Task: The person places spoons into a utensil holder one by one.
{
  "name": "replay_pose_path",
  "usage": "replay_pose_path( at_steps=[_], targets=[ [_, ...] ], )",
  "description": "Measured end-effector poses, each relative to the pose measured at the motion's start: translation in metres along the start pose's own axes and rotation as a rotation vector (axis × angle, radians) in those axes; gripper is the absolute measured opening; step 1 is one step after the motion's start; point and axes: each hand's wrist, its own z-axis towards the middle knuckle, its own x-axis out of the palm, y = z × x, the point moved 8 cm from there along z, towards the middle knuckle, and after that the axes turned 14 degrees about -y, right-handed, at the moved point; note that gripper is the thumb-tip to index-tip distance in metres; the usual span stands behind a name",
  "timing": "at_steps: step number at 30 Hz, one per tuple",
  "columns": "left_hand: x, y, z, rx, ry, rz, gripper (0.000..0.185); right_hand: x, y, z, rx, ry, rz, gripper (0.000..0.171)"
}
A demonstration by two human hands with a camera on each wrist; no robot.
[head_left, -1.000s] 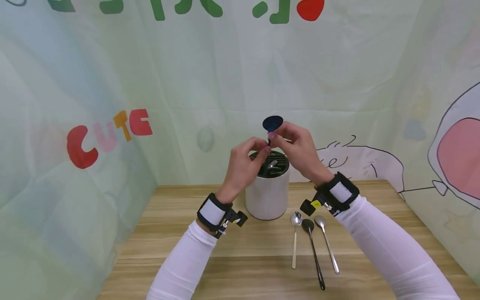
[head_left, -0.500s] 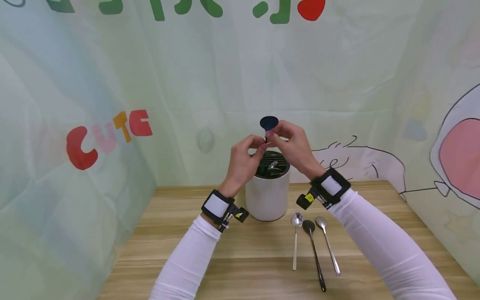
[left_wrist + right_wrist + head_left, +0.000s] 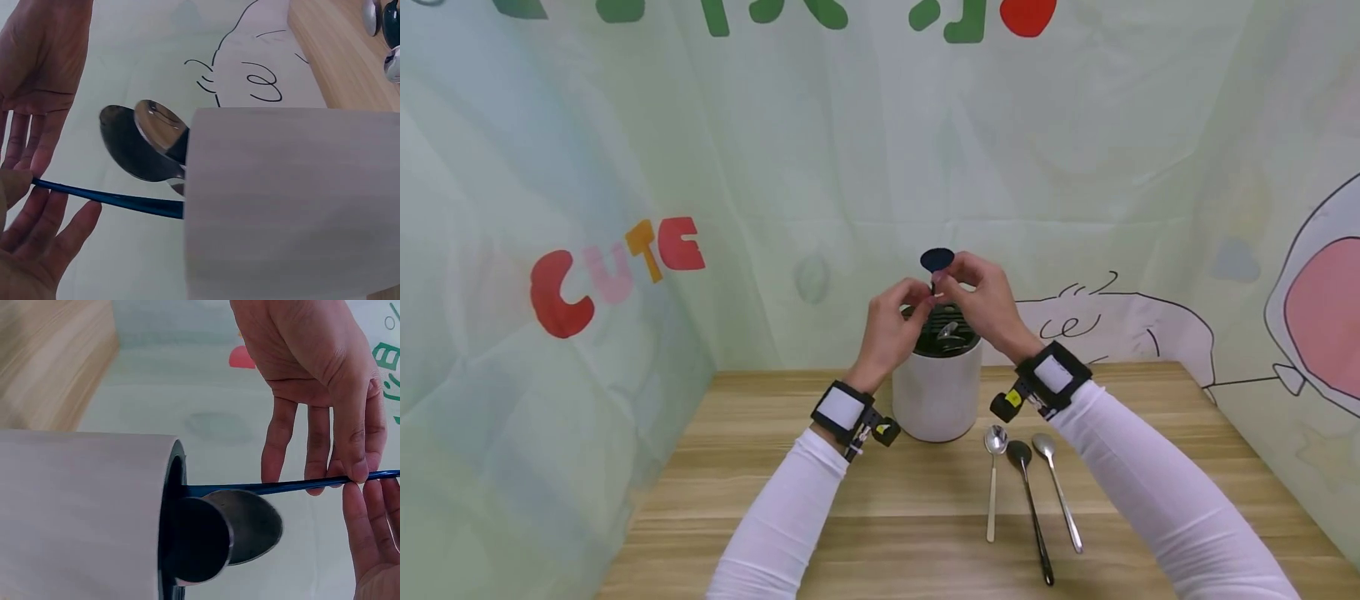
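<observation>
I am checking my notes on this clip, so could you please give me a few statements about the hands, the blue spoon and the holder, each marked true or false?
1. Both hands, the left hand and the right hand, pinch the blue spoon. True.
2. The blue spoon's handle enters the white holder. True.
3. Five spoons lie on the table. False: three spoons lie there, right of the holder.
4. The holder lies tipped on its side. False: it stands upright.
5. The holder contains no other spoons. False: two spoon bowls stick out.
</observation>
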Motion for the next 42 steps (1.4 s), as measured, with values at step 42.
replay_pose_path(
  at_steps=[42],
  targets=[
    [0.018,0.042,-0.033,-0.17,0.124,0.054,0.007,0.009,-0.052,-0.028,0.041,0.044,-0.345,0.013]
  ],
)
